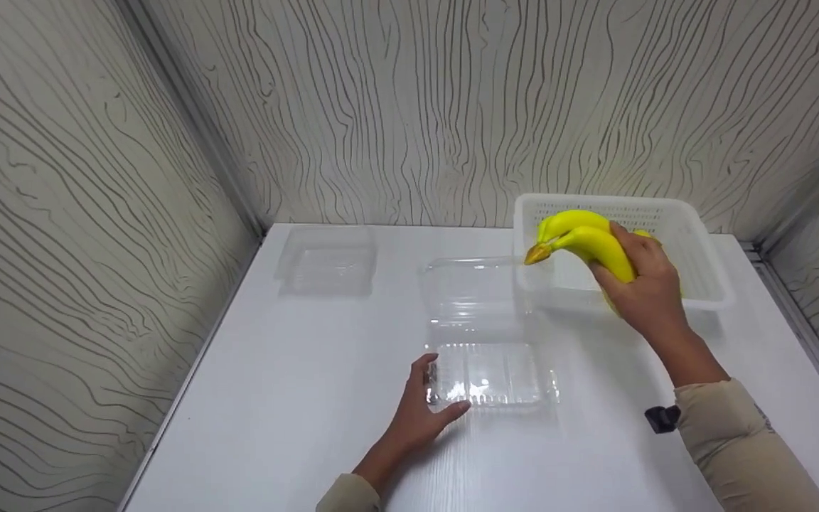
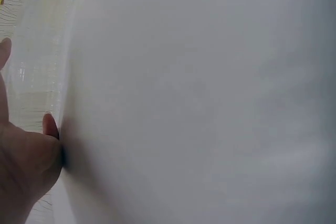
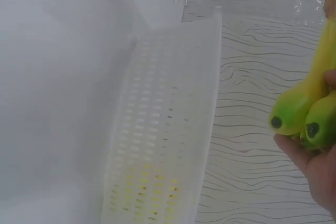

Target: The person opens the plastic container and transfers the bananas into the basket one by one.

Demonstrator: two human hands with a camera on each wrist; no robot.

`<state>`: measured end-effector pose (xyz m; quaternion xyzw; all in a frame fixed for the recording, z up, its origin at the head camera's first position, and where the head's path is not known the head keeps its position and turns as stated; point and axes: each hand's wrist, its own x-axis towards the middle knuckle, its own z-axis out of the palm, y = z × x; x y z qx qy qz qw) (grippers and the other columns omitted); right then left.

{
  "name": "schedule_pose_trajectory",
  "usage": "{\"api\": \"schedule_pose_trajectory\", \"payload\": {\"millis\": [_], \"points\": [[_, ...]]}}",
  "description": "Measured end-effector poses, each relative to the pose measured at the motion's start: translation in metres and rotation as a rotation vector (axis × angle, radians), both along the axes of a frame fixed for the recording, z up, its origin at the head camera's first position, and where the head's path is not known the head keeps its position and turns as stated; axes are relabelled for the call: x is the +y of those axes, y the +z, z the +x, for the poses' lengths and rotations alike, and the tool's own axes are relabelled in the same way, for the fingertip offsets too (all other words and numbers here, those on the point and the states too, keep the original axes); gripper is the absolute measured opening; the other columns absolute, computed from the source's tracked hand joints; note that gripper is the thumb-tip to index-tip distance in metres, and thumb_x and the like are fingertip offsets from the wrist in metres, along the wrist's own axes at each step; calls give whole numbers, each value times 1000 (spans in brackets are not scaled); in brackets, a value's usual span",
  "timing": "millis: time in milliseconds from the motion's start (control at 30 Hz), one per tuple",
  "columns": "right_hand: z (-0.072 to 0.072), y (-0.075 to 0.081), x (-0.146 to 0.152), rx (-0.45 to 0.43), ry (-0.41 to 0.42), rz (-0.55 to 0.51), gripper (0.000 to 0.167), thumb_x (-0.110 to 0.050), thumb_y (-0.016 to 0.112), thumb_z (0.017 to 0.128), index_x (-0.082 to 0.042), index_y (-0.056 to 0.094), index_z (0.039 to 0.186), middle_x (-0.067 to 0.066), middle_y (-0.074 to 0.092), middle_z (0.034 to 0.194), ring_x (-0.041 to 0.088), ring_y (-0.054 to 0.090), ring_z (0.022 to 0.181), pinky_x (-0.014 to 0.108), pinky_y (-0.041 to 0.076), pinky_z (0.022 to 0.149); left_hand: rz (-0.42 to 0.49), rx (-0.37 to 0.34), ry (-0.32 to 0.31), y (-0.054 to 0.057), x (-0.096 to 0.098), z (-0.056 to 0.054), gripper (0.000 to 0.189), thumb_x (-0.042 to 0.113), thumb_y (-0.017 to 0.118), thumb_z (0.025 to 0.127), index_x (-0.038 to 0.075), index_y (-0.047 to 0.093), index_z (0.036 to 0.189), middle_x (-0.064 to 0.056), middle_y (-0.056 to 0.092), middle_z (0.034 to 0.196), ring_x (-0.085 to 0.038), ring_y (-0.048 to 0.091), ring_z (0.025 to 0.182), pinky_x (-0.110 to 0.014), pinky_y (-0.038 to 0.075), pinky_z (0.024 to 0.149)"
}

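Observation:
My right hand grips a bunch of yellow bananas over the near left part of a white basket. Their joined brown stem points left. In the right wrist view the dark, greenish tips of the bananas show by the fingers. A clear plastic clamshell box lies on the table with its lid folded back, away from me. My left hand holds the box at its left end, thumb along the near edge and a finger at the far corner.
Yellow shows through the slots of the basket's wall. Another clear plastic container sits at the back left of the white table. Wood-patterned panels enclose the table at the back and sides.

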<state>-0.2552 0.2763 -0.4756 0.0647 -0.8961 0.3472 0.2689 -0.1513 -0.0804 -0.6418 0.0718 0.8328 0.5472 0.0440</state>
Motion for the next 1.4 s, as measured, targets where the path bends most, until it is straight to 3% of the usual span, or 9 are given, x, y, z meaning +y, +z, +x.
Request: {"api": "schedule_pose_trajectory", "payload": {"millis": [467,700,1067,1400], "points": [[-32,-17,17,-218,-78,-19,71,-39,66,104,-26,37,167,22,53,147,35,52,114,46,45,94,3,0,-3,-1,3,-2,99,52,81,90,18,26,164,-18,37,169,-44,40,157,-65,37,125],[-52,-23,24,-284,-77,-24,74,-44,63,105,-24,33,169,25,55,144,34,51,111,41,43,89,-12,-17,10,2,2,-1,97,54,81,89,23,26,164,-16,36,171,-43,39,158,-65,38,125],[-86,-23,22,-390,-75,-52,75,-41,62,107,-20,28,171,24,53,146,37,49,122,56,47,108,-19,-17,9,1,2,-2,99,53,82,89,20,26,164,-16,35,171,-44,38,158,-67,37,125],[-103,-30,14,-515,-57,23,79,-36,63,107,-15,23,171,31,45,150,39,46,119,57,46,107,-18,-25,7,1,2,-2,99,51,82,90,20,25,164,-16,35,172,-45,37,159,-68,36,126]]}}
